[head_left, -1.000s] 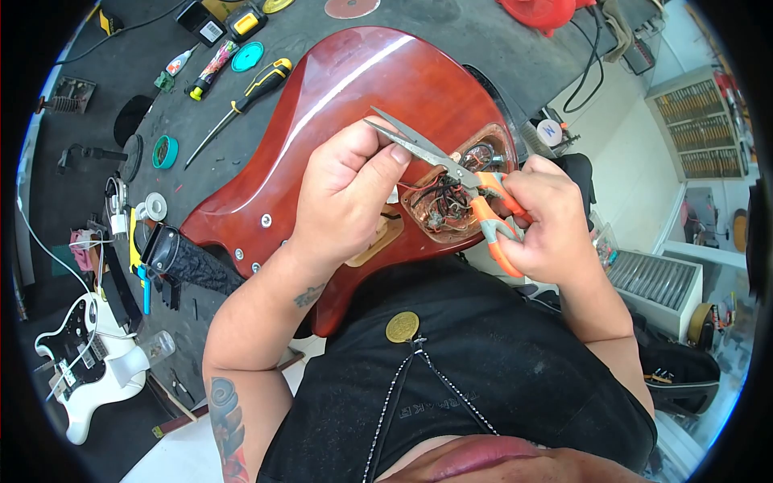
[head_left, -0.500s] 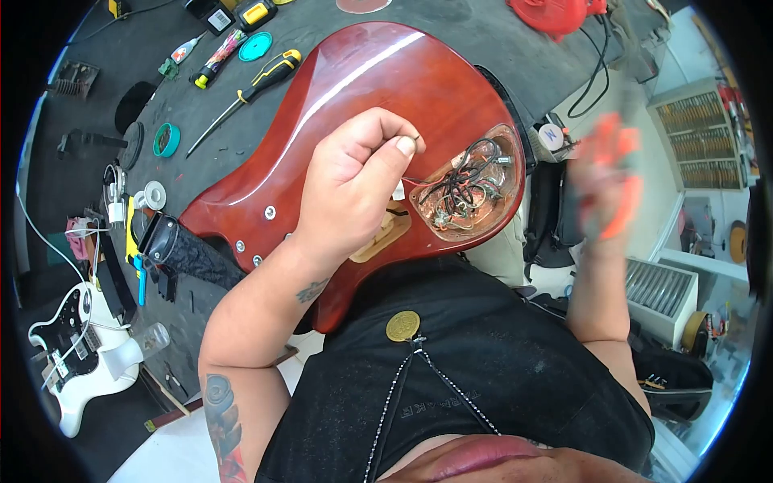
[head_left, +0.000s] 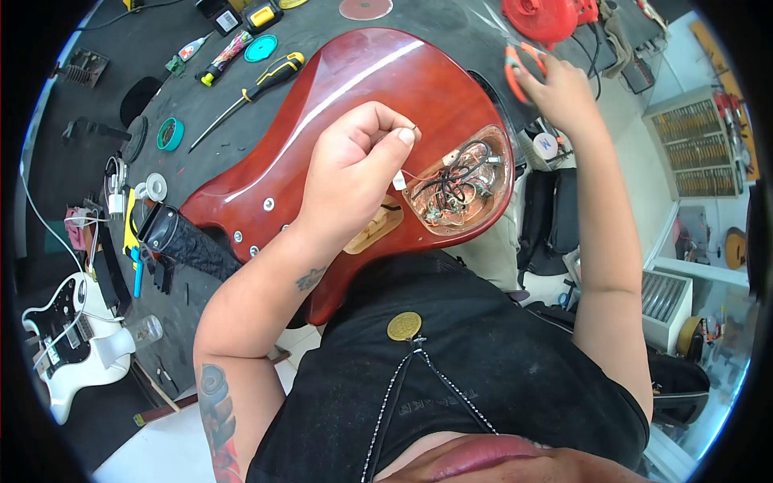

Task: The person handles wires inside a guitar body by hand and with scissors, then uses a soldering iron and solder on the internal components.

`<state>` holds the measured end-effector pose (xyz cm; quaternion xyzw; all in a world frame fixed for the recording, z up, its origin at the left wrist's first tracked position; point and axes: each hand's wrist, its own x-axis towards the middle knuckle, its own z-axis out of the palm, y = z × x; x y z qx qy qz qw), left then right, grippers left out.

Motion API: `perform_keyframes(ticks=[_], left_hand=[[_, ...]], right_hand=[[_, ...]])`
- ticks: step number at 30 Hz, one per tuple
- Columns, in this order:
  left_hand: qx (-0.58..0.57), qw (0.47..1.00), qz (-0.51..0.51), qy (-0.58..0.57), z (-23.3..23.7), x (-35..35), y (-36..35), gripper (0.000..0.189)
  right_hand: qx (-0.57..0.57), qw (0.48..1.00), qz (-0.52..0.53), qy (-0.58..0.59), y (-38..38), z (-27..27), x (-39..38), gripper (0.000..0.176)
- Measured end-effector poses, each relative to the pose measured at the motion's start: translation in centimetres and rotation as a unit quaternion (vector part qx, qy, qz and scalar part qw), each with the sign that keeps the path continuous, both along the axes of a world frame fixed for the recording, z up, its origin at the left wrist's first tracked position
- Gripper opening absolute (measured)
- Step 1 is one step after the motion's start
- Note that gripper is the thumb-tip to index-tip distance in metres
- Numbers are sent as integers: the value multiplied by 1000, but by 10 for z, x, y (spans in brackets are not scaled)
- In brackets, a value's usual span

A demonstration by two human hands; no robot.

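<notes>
A glossy red-brown electric guitar body [head_left: 378, 80] lies back-up on the dark bench at my front. Its open control cavity [head_left: 509, 181] holds a tangle of black, red and other thin wires [head_left: 459, 183]. Over the body, my left hand [head_left: 358, 173] pinches a thin wire between thumb and forefinger; a short tip pokes out. A white tag [head_left: 398, 180] hangs beside those fingers. Out at the upper right, my right hand [head_left: 564, 92] grips orange-handled scissors [head_left: 513, 68], their blades pointing away toward the bench's far side.
A yellow-black screwdriver [head_left: 274, 78], a teal lid [head_left: 260, 48] and a teal ring [head_left: 170, 134] lie left of the guitar. A red power tool [head_left: 543, 18] sits at the far right. A white guitar body [head_left: 88, 362] stands at the lower left.
My right hand has swung up and away with the scissors, from right of the guitar to the bench's far right. My left hand stays nearly still over the body.
</notes>
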<state>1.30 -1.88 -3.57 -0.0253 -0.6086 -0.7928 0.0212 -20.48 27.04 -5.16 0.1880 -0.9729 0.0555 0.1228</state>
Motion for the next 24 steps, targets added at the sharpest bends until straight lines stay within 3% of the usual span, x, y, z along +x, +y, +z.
perform_keyframes(ticks=[3, 4, 6, 8, 9, 11, 18, 21, 23, 24], left_hand=[[-3, 1000, 20, 9, -6, -1, 3, 12], [2, 999, 30, 14, -5, -2, 5, 12], [-18, 999, 28, -1, -2, -1, 7, 11], [-26, 999, 26, -4, 2, -1, 6, 11], [-42, 999, 17, -4, 3, -1, 6, 11], [-40, 999, 10, -5, 1, -2, 6, 11], [-143, 989, -20, 13, 7, 0, 5, 11], [-131, 991, -32, 22, 3, 0, 7, 12], [-130, 991, -17, 36, 3, -1, 6, 12], [-132, 991, -19, 22, 7, 0, 5, 12]], right_hand=[[-75, 993, 27, 82, -20, -5, -1, 57], [-100, 978, 74, 165, -26, 2, 12, 41], [-243, 950, 190, 49, -52, 40, 58, 28], [-238, 888, 392, -15, -68, 64, 90, 20], [-262, 863, 431, -17, -80, 65, 105, 26], [-196, 848, 488, 61, -94, 69, 111, 29], [-141, 845, 510, 80, -92, 75, 112, 25], [-166, 855, 491, 32, -91, 71, 118, 21], [-229, 883, 408, -42, -87, 63, 119, 12], [-324, 879, 345, -64, -83, 57, 118, 6]])
